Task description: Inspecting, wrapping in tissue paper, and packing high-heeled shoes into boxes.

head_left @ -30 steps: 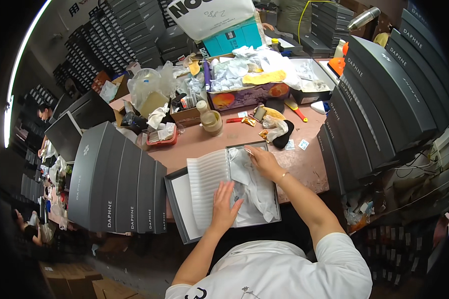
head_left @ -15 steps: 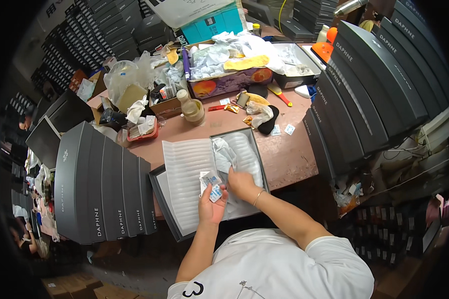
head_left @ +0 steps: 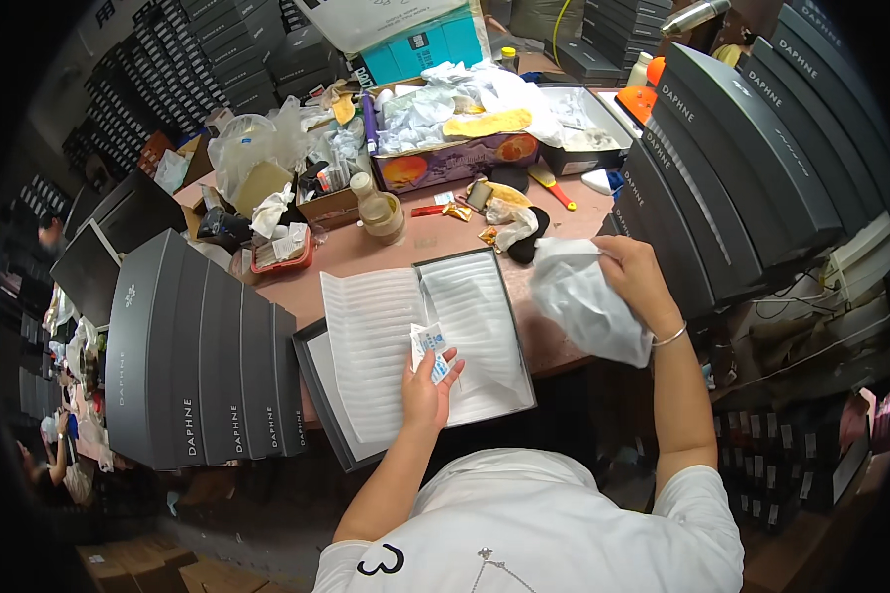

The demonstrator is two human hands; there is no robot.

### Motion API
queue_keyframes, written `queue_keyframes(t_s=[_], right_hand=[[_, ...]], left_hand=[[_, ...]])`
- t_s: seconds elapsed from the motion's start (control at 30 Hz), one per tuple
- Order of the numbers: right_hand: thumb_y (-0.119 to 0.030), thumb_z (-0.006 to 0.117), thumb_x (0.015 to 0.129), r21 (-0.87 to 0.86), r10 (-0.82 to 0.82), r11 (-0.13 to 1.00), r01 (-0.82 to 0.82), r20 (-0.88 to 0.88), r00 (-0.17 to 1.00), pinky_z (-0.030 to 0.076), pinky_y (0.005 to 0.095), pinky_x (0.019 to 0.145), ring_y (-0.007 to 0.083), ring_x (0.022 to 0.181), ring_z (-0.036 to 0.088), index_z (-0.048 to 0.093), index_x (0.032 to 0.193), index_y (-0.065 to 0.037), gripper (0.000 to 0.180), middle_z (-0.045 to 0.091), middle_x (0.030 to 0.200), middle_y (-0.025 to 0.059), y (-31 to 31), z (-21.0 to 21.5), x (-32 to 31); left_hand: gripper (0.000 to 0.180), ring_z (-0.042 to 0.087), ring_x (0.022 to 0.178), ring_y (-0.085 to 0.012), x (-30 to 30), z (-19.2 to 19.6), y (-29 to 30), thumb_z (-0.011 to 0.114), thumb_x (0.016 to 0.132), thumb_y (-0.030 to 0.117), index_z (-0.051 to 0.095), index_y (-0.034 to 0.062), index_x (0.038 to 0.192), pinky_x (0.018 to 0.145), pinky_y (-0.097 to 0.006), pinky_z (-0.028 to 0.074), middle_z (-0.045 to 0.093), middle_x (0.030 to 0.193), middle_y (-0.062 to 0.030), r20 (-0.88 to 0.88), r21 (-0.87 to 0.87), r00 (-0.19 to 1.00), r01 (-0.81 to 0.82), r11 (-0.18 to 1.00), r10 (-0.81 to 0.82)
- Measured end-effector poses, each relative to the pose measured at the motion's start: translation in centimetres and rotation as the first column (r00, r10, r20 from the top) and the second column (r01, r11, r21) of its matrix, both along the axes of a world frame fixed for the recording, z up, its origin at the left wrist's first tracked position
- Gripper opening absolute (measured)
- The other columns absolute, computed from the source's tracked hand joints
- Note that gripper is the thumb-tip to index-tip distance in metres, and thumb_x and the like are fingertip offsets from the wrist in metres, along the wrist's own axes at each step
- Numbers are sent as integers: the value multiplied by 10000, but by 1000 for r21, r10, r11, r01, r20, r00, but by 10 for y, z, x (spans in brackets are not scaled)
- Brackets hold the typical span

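Head view: sachet (head_left: 430, 348) in left hand (head_left: 427, 387) fingertips (above open box (head_left: 318, 381)).

Reddish-brown tabletop (head_left: 435, 247), bearing open grey shoebox (head_left: 316, 381), row of upright grey boxes (head_left: 198, 366), purple carton (head_left: 455, 163), small jar (head_left: 381, 212).

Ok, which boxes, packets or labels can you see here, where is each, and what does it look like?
Small packet: in left hand, white with blue print.
Open box: desk front, dark grey, white striped paper lining.
Closed boxes: left row, dark grey, upright.
Carton: far back, teal.
White bag: in right hand, crumpled.
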State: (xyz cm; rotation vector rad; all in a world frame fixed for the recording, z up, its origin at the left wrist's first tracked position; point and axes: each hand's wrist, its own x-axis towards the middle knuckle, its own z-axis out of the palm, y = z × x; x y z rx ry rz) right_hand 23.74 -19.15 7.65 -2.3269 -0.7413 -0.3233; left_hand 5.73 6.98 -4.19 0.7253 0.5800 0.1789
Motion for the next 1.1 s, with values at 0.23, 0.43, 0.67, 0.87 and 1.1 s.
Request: queue_keyframes(t_s=[0.23, 0.43, 0.67, 0.87, 1.1], right_hand=[[-159, 703, 773, -282, 167, 951, -128, 118, 979, 400, 438, 978, 368, 1186, 483, 603, 1167, -63, 418, 504, 1308, 157, 92, -100, -48], [-189, 659, 877, 361, 153, 932, -27, -323, 934, 443, 326, 898, 215, 1048, 571, 658, 1002, -28, 204, 628, 1087, 91, 98, -151, -58], [-232, 577, 962, 748, 176, 553, 366, -534, 827, 438, 208, 753, 61, 844, 549, 636, 860, -47, 220, 601, 898, 12, 32, -118, -55], [-238, 488, 987, 461, 311, 785, 414, -871, 380, 532, 273, 615, 132, 754, 640, 610, 982, -13, 256, 650, 911, 73, -22, -123, -83], [-132, 624, 899, 518, 645, 762, -389, -552, 529, 377, 368, 1027, 270, 1240, 468, 449, 1341, 39, 505, 458, 1365, 241, 80, -12, -137]], left_hand=[[416, 548, 1086, -237, 1, -13, -8, 452, 977, 128, 350, 17, 1365, 904, -410, 501, 490, 1249, -141, -36, 84, 995, -89, 993, 92], [450, 525, 1133, -231, 2, -20, 5, 480, 973, 136, 338, 14, 1382, 963, -381, 451, 503, 1257, -127, -23, 98, 997, -75, 992, 78], [656, 361, 1340, -237, 20, 5, -14, 601, 931, 234, 277, -16, 1444, 1120, -330, 230, 389, 1429, -174, -303, 179, 943, 198, 964, -137], [618, 296, 1386, -259, -15, -7, 18, 565, 947, 260, 325, -80, 1404, 1137, -366, 224, 310, 1476, -202, -42, 823, 991, 107, 558, -128], [493, 605, 948, -407, 20, -56, 49, 623, 836, 253, 532, -94, 1173, 854, -432, 474, 622, 1020, -266, -474, 878, 862, 479, -14, -180]])
